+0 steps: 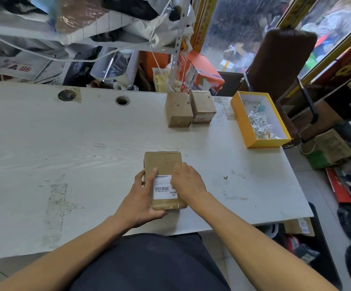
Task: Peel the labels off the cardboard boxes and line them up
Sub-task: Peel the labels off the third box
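Cluttered workshop, worn white table (65,154): labelled box (163,164) still being worked near the front edge.

Left hand (141,198) wraps the box's left side and near end, thumb on top, holding it down. Right hand (188,181) has fingers curled at the right edge of the white label (163,189), apparently picking at it; can't tell if a corner is lifted yet. Risks: label tears into strips if pulled fast, or takes the cardboard skin with it; box skids if the left grip slackens. Two bare boxes (178,110) already stand side by side at the back, next to the yellow tray (241,124) of scraps.
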Demonstrator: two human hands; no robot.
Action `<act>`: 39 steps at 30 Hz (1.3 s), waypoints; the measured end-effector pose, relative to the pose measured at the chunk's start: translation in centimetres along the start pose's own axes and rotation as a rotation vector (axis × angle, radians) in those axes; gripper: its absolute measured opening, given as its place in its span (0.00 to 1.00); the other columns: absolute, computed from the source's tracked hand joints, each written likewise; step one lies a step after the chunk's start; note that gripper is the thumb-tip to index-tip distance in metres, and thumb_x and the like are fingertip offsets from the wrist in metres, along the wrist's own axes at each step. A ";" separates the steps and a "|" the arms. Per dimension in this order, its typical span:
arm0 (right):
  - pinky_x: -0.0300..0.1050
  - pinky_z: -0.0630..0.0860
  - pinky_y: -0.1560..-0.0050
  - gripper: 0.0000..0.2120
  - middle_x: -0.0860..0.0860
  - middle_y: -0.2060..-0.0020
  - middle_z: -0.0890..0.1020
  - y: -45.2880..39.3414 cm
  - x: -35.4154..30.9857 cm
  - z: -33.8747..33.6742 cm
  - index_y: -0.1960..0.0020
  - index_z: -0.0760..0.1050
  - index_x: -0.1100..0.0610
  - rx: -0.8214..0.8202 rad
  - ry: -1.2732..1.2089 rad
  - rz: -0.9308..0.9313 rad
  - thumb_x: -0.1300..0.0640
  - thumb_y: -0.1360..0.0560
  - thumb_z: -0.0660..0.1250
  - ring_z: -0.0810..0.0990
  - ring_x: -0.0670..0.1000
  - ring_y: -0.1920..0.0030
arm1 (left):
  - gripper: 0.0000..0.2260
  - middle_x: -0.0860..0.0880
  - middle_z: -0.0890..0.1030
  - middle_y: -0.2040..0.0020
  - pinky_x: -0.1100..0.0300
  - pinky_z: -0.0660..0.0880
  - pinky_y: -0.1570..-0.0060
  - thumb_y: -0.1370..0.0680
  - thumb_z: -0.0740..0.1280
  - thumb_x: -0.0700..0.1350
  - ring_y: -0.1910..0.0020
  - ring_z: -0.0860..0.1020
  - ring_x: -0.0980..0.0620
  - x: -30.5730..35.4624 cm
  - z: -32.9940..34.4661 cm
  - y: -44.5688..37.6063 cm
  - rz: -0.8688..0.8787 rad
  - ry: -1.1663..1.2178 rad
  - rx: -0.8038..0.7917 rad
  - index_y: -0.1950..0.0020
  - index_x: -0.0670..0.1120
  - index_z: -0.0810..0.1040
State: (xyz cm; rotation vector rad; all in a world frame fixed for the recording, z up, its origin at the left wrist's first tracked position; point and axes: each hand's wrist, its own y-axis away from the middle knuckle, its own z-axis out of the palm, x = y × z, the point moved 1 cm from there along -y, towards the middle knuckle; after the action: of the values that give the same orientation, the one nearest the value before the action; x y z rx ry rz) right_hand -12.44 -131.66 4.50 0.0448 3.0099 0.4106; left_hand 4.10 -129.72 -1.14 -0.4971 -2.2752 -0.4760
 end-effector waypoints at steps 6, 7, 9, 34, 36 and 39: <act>0.43 0.62 0.67 0.12 0.56 0.63 0.72 0.3 0.5 0.6 0.57 0.70 0.61 0.176 -0.019 -0.070 0.70 0.36 0.70 0.63 0.53 0.66 | 0.56 0.50 0.48 0.25 0.57 0.76 0.41 0.41 0.71 0.66 0.31 0.69 0.48 0.0 0.0 0.0 0.001 -0.007 0.002 0.21 0.57 0.43; 0.44 0.62 0.65 0.10 0.55 0.62 0.69 0.2 0.7 0.6 0.55 0.69 0.60 0.162 -0.055 -0.063 0.68 0.33 0.66 0.64 0.53 0.64 | 0.56 0.50 0.48 0.25 0.57 0.76 0.41 0.41 0.71 0.66 0.31 0.69 0.48 0.0 0.0 0.0 -0.001 -0.006 0.002 0.21 0.57 0.43; 0.44 0.61 0.61 0.05 0.53 0.60 0.67 0.1 1.1 0.7 0.54 0.65 0.57 0.078 -0.136 -0.039 0.65 0.27 0.60 0.65 0.54 0.61 | 0.56 0.50 0.49 0.25 0.57 0.76 0.41 0.41 0.72 0.66 0.31 0.69 0.48 -0.1 0.1 -0.1 -0.001 -0.007 0.006 0.21 0.57 0.44; 0.34 0.68 0.57 0.03 0.48 0.59 0.77 -0.2 4.2 1.8 0.55 0.78 0.56 0.109 -0.625 -0.023 0.58 0.23 0.66 0.73 0.45 0.59 | 0.51 0.53 0.56 0.20 0.57 0.75 0.43 0.38 0.77 0.60 0.34 0.72 0.47 -0.1 -1.1 -0.1 0.099 -0.155 0.144 0.21 0.55 0.56; 0.31 0.68 0.59 0.02 0.48 0.60 0.78 0.1 4.6 1.8 0.56 0.79 0.55 0.127 -0.682 0.002 0.58 0.24 0.68 0.73 0.42 0.61 | 0.50 0.49 0.58 0.21 0.59 0.68 0.37 0.38 0.79 0.57 0.34 0.70 0.46 -0.3 -0.8 -0.1 0.139 -0.132 0.158 0.21 0.52 0.59; 0.34 0.72 0.58 0.02 0.48 0.60 0.80 0.4 5.6 1.9 0.57 0.79 0.55 0.131 -0.698 0.034 0.58 0.25 0.69 0.76 0.44 0.60 | 0.46 0.45 0.57 0.21 0.53 0.63 0.29 0.36 0.76 0.60 0.28 0.64 0.43 -0.1 -0.2 -0.4 0.231 -0.078 0.189 0.22 0.51 0.62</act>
State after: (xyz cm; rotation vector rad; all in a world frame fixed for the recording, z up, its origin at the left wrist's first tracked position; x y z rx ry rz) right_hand -17.78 -130.51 2.24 0.2037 2.3411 0.1497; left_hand 4.04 -130.14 -1.15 -0.6819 -2.2719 -0.1272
